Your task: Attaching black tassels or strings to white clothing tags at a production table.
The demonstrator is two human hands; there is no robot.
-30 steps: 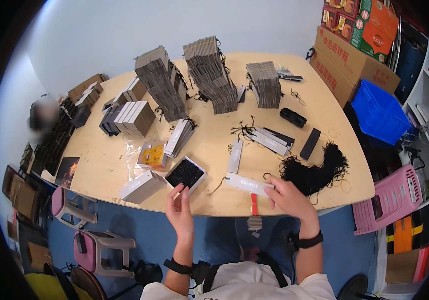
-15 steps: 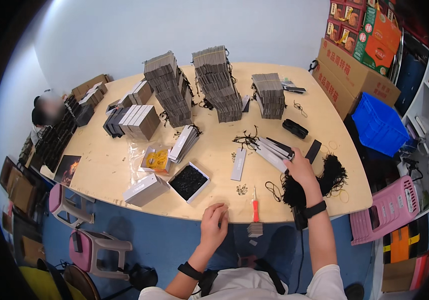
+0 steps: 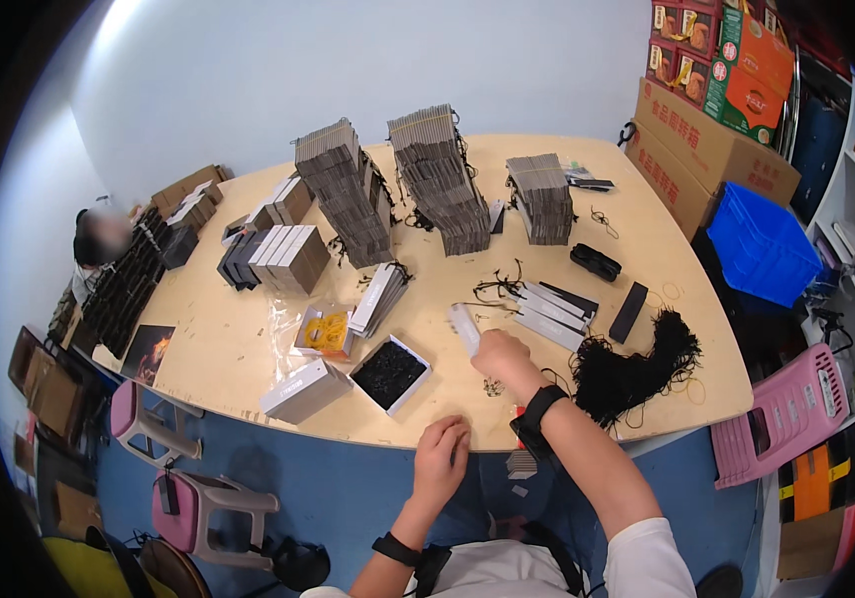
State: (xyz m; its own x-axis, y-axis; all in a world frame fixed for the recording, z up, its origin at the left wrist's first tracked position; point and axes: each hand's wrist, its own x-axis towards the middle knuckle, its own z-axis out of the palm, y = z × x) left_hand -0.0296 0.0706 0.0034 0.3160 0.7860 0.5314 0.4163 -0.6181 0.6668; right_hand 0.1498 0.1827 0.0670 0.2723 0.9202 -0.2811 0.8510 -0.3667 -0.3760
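My right hand (image 3: 504, 359) has its fingers closed on the near end of a light grey card tag (image 3: 463, 327). Beneath my right wrist, a bit of a red-handled tool (image 3: 519, 411) shows. My left hand (image 3: 441, 453) hovers at the table's front edge with curled fingers; what they hold, if anything, is hidden. Several grey tags with black cords (image 3: 550, 314) lie right of the held tag. Further right are a black bar-shaped piece (image 3: 629, 312) and a heap of black cords (image 3: 637, 374). Left of my hands sits a white box of small black pieces (image 3: 421, 385).
Tall bundled tag stacks (image 3: 342, 194) stand at the back of the table (image 3: 507, 284). An orange box of yellow rubber bands (image 3: 346, 344) and a grey tag block (image 3: 305, 392) lie left. A blue crate (image 3: 761, 244) and pink stool (image 3: 781, 419) stand right. Another person is far left.
My right hand has left the corded tags at the right, moved left and taken hold of the single grey tag, which has turned and shifted. My left hand stays near the edge, fingers curled.
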